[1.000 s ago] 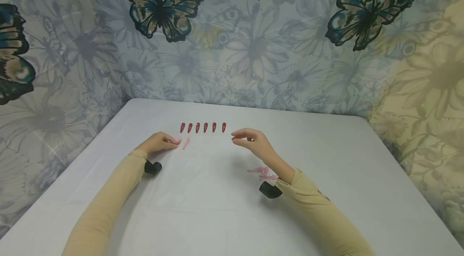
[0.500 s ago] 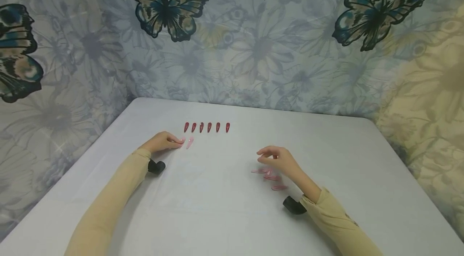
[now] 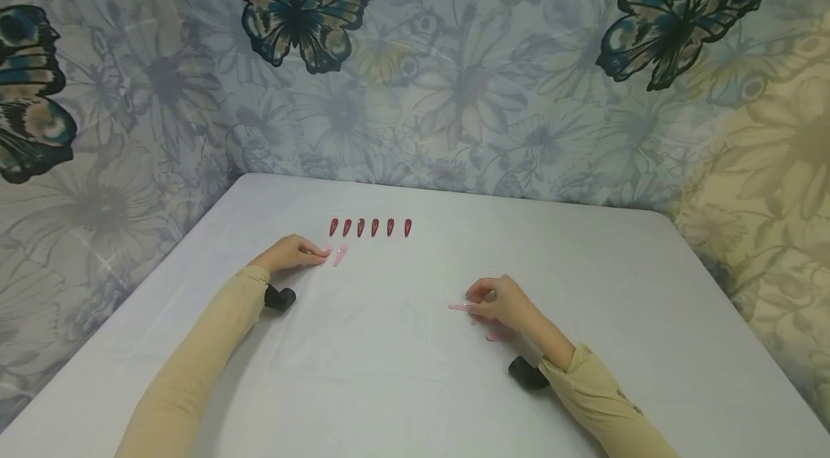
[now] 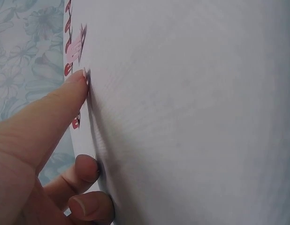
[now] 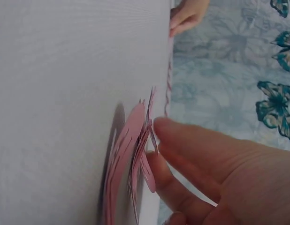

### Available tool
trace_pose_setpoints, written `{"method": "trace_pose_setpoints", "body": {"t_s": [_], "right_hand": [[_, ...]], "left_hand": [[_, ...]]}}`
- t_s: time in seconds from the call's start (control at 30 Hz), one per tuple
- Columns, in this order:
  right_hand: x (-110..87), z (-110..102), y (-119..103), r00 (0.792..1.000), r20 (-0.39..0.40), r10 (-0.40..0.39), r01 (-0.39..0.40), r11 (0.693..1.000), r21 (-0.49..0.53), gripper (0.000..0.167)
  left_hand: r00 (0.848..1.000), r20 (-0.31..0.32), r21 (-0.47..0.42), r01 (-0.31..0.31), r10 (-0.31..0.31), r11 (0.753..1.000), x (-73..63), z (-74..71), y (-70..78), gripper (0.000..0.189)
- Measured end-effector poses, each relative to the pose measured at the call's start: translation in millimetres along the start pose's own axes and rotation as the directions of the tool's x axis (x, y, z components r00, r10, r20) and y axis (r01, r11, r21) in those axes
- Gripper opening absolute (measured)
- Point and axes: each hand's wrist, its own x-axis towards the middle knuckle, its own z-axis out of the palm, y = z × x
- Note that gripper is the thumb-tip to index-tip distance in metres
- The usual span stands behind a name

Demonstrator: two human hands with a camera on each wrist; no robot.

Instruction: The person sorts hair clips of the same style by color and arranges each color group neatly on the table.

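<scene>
My left hand (image 3: 292, 254) rests at the left of the white table, thumb and finger pinching a pink teardrop-shaped snap hair clip (image 3: 326, 250); in the left wrist view one fingertip covers most of it. Beside it lies a second pink clip (image 3: 340, 255). Just behind is a row of several red hair clips (image 3: 375, 227). At the right, my right hand (image 3: 509, 305) is low over a loose pile of pink hair clips (image 5: 121, 154), its fingertips parted right at the pile's edge. One pink clip (image 3: 459, 307) shows past those fingertips, another (image 3: 499, 336) below the hand.
A white cloth covers the table (image 3: 363, 371). Behind it stands a wall hanging with butterflies (image 3: 297, 19) and flowers. Black wrist cameras hang under the left wrist (image 3: 280, 299) and the right wrist (image 3: 528, 374).
My right hand has moved from beside the red row, right and toward me, then down to the pink pile. The left hand keeps its place on the pink clip. The head view has shifted slightly.
</scene>
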Motion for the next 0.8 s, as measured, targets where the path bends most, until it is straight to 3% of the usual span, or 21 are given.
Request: {"method": "trace_pose_setpoints", "body": {"t_s": [0.33,0.5,0.8], "right_hand": [[0.6,2.1,0.7,1.000,0.007,0.006,-0.006,1.000,-0.016,0.006],[1.4,1.6,0.2,0.999,0.006,-0.038,0.038,0.998,0.044,0.003],[1.2,0.3,1.2,1.000,0.023,-0.020,0.016,0.988,0.156,0.004]], "left_hand": [[1.000,-0.003,-0.003,-0.008,0.008,1.000,-0.8,-0.4,1.2,0.032],[1.000,-0.001,-0.003,-0.015,0.015,1.000,-1.7,-1.1,1.5,0.032],[1.000,-0.004,-0.011,-0.009,0.009,1.000,-2.1,-1.6,3.3,0.031]]}}
